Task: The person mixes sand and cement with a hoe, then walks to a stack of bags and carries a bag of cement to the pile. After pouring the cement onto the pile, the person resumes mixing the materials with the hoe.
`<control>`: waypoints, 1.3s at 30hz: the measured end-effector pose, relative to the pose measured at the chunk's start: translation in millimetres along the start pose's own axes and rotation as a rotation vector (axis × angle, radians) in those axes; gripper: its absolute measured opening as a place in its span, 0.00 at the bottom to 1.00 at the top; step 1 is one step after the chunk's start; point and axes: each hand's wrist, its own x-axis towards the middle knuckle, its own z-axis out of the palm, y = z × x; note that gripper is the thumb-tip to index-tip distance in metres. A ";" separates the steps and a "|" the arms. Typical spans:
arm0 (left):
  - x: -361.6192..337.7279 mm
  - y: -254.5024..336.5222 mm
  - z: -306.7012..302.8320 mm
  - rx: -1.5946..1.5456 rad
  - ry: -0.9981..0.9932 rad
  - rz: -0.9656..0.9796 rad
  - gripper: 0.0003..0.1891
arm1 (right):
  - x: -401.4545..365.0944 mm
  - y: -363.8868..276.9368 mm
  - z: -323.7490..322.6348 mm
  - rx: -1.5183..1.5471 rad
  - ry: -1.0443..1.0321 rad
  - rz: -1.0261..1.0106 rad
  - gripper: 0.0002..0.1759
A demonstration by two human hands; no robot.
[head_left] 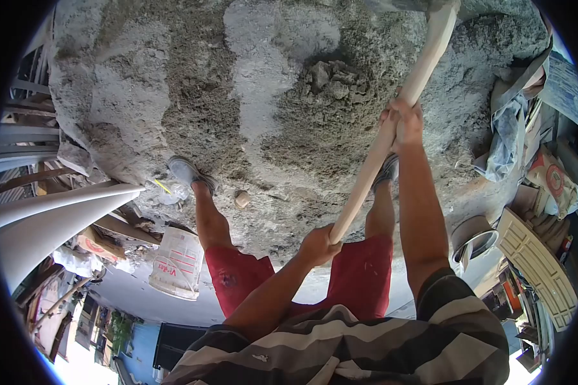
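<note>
A long pale wooden handle runs diagonally from near my lap to the top right of the head view. My left hand is wrapped round its lower end, just above the red shorts. Farther up the shaft, my right hand grips it with the arm stretched out. At the handle's top end a grey tool head shows only in part, cut off by the frame edge. Rough grey and brown mortar-like material covers the ground ahead, with a small lumpy heap left of my right hand.
My shod feet stand apart on the ground. A white bucket lies at the lower left, near large pale pipes. A small tan lump lies between my feet. At right are a round basin, plastic sheeting and a panelled door.
</note>
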 end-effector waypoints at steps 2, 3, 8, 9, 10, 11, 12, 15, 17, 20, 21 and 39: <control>53.0 58.9 -38.9 0.257 0.179 -0.040 0.19 | 97.9 -21.0 5.3 0.120 -0.036 -0.102 0.17; 64.0 99.4 -63.3 0.307 0.218 -0.065 0.18 | 146.4 -21.2 5.1 0.108 0.008 -0.056 0.15; 41.8 63.4 -48.1 0.515 0.142 -0.153 0.18 | 138.8 73.9 -4.3 -0.163 0.236 0.395 0.11; 14.1 32.4 -32.3 0.498 0.083 -0.200 0.19 | 98.4 97.5 -10.7 -0.068 0.205 0.468 0.11; -10.4 5.5 -17.1 0.484 0.038 -0.235 0.20 | 63.0 129.3 -21.1 -0.009 0.192 0.540 0.12; -39.5 -15.5 1.8 0.477 0.021 -0.281 0.21 | 24.3 158.0 -27.5 -0.125 0.241 0.527 0.12; -62.2 -33.6 19.2 0.463 0.016 -0.343 0.20 | -11.6 171.3 -31.8 -0.141 0.292 0.537 0.11; -107.2 -107.9 62.7 0.410 -0.215 -0.468 0.18 | -105.1 192.7 -52.2 -0.089 0.318 0.588 0.10; -125.0 -140.7 81.7 0.488 -0.584 -0.619 0.21 | -161.6 217.7 -74.7 0.000 0.306 0.687 0.13; -129.2 -126.7 86.1 0.468 -0.582 -0.646 0.22 | -185.7 222.9 -103.3 0.207 0.234 0.466 0.14; -119.6 -103.3 78.4 0.434 -0.400 -0.584 0.18 | -164.9 211.5 -111.9 0.269 0.226 0.486 0.14; -107.5 -155.6 72.8 0.492 -0.431 -0.531 0.22 | -132.7 238.7 -76.2 -0.201 0.446 0.637 0.23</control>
